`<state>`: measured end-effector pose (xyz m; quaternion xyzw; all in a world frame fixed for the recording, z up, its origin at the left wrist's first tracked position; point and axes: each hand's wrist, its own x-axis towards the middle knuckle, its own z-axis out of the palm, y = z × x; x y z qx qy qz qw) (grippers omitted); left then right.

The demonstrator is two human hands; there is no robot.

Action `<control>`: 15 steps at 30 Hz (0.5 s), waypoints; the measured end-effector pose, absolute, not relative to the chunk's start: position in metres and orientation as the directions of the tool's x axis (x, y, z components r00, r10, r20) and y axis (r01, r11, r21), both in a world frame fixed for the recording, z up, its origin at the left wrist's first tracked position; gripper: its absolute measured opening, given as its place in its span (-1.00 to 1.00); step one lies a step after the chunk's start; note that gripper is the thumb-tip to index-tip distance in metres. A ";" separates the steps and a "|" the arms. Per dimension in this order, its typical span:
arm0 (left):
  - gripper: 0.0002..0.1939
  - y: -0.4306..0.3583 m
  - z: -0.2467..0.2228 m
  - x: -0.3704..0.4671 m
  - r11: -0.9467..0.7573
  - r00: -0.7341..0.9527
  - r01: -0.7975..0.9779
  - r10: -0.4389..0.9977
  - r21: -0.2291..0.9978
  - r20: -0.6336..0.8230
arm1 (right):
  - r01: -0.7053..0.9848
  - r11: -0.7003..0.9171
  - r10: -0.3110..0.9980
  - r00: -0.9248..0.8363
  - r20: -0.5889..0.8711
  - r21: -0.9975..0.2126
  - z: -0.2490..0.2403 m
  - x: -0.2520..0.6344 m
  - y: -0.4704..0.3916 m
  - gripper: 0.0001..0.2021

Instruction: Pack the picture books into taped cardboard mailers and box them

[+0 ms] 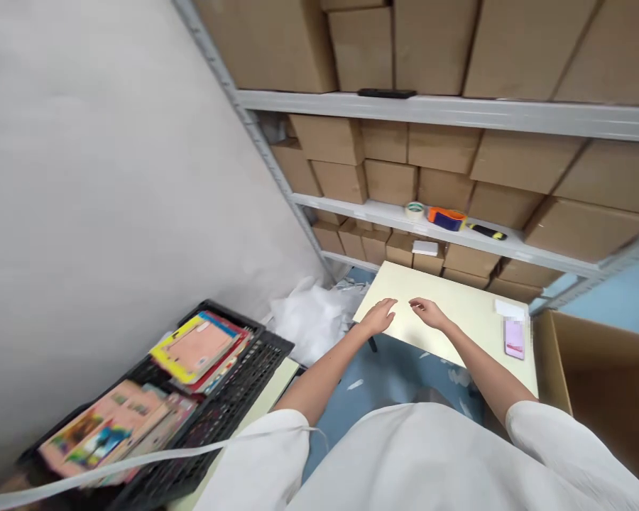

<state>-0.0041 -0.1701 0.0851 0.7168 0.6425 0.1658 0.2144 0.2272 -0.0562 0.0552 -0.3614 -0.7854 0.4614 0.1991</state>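
Note:
Over the near left part of a pale yellow table (447, 287), both my hands are held a short way apart with a gap between them. My left hand (379, 317) has its fingers stretched forward and the thumb apart, holding nothing. My right hand (427, 312) is likewise empty, its fingers loosely bent and pointing left. Whether either hand touches the tabletop I cannot tell. A phone with a pink-purple screen (514, 338) lies at the right end of the table, beside a white slip (510, 309).
Shelves of cardboard boxes (391, 182) stand ahead, holding a tape roll (414, 211), an orange-and-blue tape dispenser (447, 218) and a yellow-black cutter (487, 231). A black crate (234, 383) with booklets (199, 348) is at left, an open carton (556, 355) at right, white plastic (314, 316) on the floor.

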 end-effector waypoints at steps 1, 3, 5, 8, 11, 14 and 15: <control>-0.46 -0.176 0.085 -0.016 -0.043 0.068 0.848 0.997 0.529 -0.028 | 0.367 0.331 0.717 -0.697 -0.021 -0.869 0.057 0.207 -0.054 -0.72; -0.45 -0.190 0.085 -0.039 0.035 -0.036 0.837 0.999 0.546 -0.010 | 0.326 0.365 0.640 -0.768 -0.019 -0.872 0.058 0.170 -0.049 -0.71; -0.45 -0.206 0.085 -0.059 0.109 -0.135 0.824 0.991 0.557 0.007 | 0.280 0.399 0.551 -0.835 -0.016 -0.873 0.058 0.133 -0.045 -0.70; -0.47 -0.236 0.087 -0.085 0.235 -0.297 0.799 0.955 0.554 0.022 | 0.201 0.445 0.401 -0.916 -0.007 -0.873 0.058 0.076 -0.042 -0.69; -0.47 -0.272 0.091 -0.104 0.374 -0.466 0.746 0.884 0.551 0.030 | 0.123 0.460 0.241 -0.970 -0.009 -0.879 0.058 0.021 -0.048 -0.70; -0.47 -0.314 0.094 -0.114 0.488 -0.612 0.667 0.789 0.562 0.041 | 0.048 0.457 0.080 -0.997 -0.013 -0.888 0.057 -0.027 -0.066 -0.70; -0.47 -0.328 0.095 -0.115 0.519 -0.653 0.640 0.756 0.566 0.045 | 0.027 0.458 0.032 -0.999 -0.013 -0.888 0.056 -0.040 -0.074 -0.69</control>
